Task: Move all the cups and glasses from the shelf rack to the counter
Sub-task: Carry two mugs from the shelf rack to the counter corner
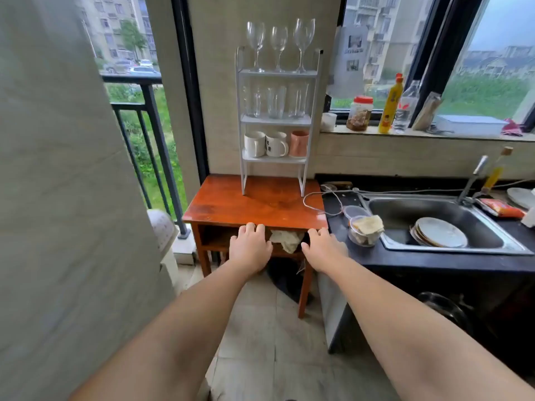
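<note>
A white three-tier shelf rack [307, 123] stands at the back of a small wooden table [231, 204]. Three wine glasses [279, 44] stand on its top tier. Several clear tumblers [276, 102] fill the middle tier. On the bottom tier sit two white mugs [265, 144] and a pink cup [299, 143]. My left hand [249, 246] and my right hand [322, 248] reach out side by side below the table's front edge, fingers relaxed, holding nothing. Both are well short of the rack.
A black counter [405, 259] with a steel sink [515, 250] holding plates [440, 235] lies to the right. A plastic container [363, 233] and a cable [315, 198] sit at its left end. Bottles and a jar line the windowsill [419, 134]. A curtain hangs at left.
</note>
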`<control>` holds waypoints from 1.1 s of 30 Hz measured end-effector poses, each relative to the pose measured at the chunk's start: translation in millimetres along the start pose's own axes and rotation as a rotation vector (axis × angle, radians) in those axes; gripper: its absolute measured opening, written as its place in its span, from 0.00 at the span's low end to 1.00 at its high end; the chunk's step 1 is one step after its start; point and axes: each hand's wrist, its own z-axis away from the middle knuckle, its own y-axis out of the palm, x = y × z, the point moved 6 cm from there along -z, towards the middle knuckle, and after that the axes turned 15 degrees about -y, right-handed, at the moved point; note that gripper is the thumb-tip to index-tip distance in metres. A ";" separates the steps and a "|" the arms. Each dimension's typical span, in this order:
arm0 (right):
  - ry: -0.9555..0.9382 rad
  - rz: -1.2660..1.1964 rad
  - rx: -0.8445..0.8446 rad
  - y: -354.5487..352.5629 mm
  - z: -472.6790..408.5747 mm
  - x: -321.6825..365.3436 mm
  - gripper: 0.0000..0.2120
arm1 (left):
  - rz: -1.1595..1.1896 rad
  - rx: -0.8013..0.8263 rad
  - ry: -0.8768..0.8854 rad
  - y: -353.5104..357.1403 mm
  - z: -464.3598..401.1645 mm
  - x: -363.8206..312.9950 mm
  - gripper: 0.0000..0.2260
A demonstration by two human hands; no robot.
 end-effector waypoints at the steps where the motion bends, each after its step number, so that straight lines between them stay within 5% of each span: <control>1: 0.004 0.006 -0.003 0.0 -15.8 -7.9 0.19 | 0.005 0.002 0.004 4.5 -17.6 -5.4 0.19; 9: 0.045 0.004 -0.007 -21.4 -183.9 -96.0 0.20 | 0.042 0.031 -0.011 17.8 -188.9 -73.3 0.20; 21: 0.021 -0.062 -0.039 -18.3 -353.1 -131.5 0.21 | 0.152 0.128 -0.059 39.5 -369.0 -118.5 0.22; 27: 0.062 -0.537 -0.180 -35.8 -436.9 -137.6 0.22 | 0.579 0.363 -0.181 45.2 -451.1 -146.0 0.21; 33: 0.338 -1.045 -0.336 -18.2 -488.5 -149.2 0.26 | 1.164 0.631 -0.374 67.6 -480.1 -164.3 0.11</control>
